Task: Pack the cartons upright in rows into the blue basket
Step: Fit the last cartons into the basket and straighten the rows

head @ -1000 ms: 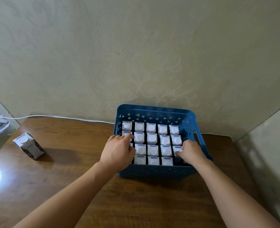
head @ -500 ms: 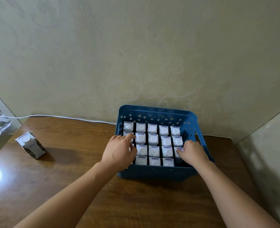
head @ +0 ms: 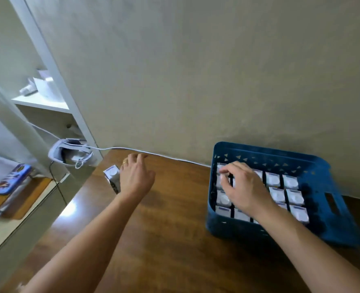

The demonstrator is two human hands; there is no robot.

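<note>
The blue basket [head: 280, 154] stands on the wooden table [head: 174, 240] at the right, against the wall. Several white-topped cartons [head: 273, 179] stand upright in rows inside it. My right hand [head: 243, 188] hovers over the basket's left columns with its fingers loosely bent, the fingertips at the carton tops; it hides several of them. One loose carton [head: 112, 176] lies tilted on the table at the left. My left hand [head: 135, 178] reaches over the carton's right side with its fingers spread and grips nothing.
A white cable [head: 174, 158] runs along the wall behind the table. A white headset [head: 69, 153] hangs by the table's left corner under a white shelf [head: 41, 100]. A blue flat object [head: 12, 178] lies on a lower surface at far left.
The view has swung left. My left hand left the basket and reached out to the loose carton. My right hand moved from the basket's right side to its left columns.
</note>
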